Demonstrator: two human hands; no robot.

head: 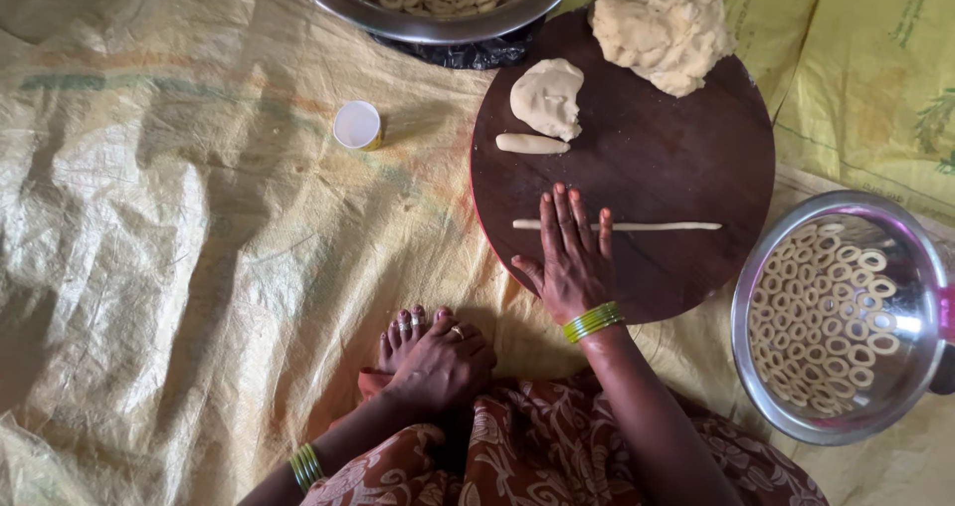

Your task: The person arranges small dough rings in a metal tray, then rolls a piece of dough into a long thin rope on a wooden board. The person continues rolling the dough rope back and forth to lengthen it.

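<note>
Two hands are in view; only the right hand (570, 257) is on the work. It lies flat, palm down, fingers (563, 217) straight and close together, grasping nothing: the grip is open and pressing. Under the fingers lies a thin dough rope (657, 226) on a round dark wooden board (647, 158). The rope's long axis runs crosswise to the fingers. A short end shows on the thumb side; the longer length runs out past the little finger. The left hand (438, 362) rests loosely curled over the person's foot (401, 332), holding nothing, well apart from the board, so the right hand is the nearer by far.

Beyond the fingertips lie a short thick dough roll (532, 144), a flattened dough piece (547, 96) and a large dough lump (665, 30). A steel bowl (756, 367) of dough rings (826, 312) stands near the right wrist. A second steel bowl (428, 23) sits beyond the board. A small cup (357, 125) stands on the yellow floor sheet (149, 247).
</note>
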